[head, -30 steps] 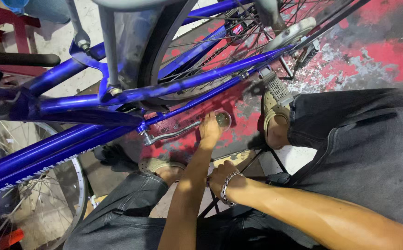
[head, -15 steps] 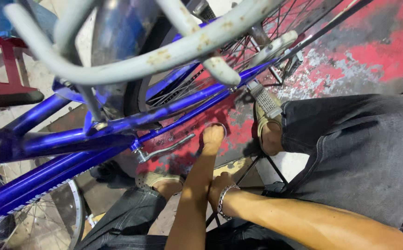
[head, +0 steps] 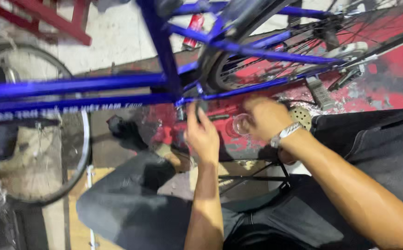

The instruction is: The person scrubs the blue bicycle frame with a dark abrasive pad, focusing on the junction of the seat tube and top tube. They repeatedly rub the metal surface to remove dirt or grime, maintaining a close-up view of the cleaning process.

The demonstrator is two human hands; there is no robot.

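The left hand (head: 204, 134) is pinching a small dark part just under the blue bicycle frame (head: 95, 85), steadying it, while beside that grip the right hand (head: 264, 118) is clasping a small clear cup (head: 239, 125).

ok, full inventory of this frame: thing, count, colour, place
bicycle frame: 1, blue, across the top
spoked wheels: 2, one at left, one at top right
pedal: 1, grey, right of centre
can: 1, red, on the floor at top
stand: 1, red, top left
floor: red and grey, worn
wristwatch: 1, silver, right wrist
trousers: dark grey, below
left hand: at the frame's bottom joint
right hand: by a small round clear thing, grip blurred
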